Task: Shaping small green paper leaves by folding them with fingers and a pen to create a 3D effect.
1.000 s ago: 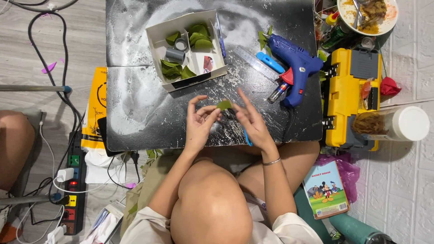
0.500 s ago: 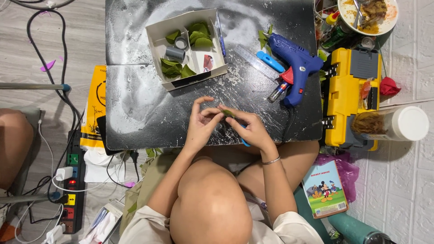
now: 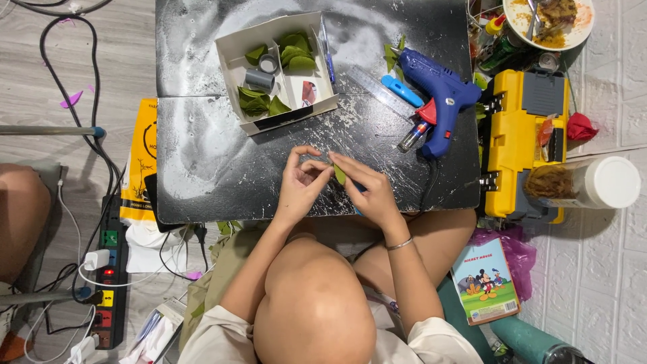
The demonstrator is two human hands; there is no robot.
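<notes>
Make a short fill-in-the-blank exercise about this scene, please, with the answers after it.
1. Both hands, the left hand and the right hand, hold a small ____ leaf.
2. The glue gun on the black board is ____ in colour.
3. The toolbox right of the board is ____.

Answers: green; blue; yellow

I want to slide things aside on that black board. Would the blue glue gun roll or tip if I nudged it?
The blue glue gun lies flat on its side on the black board, so it probably would not tip. Its angled handle should stop any rolling; it would likely slide or pivot. Its cord trails off the edge and may drag.
</notes>
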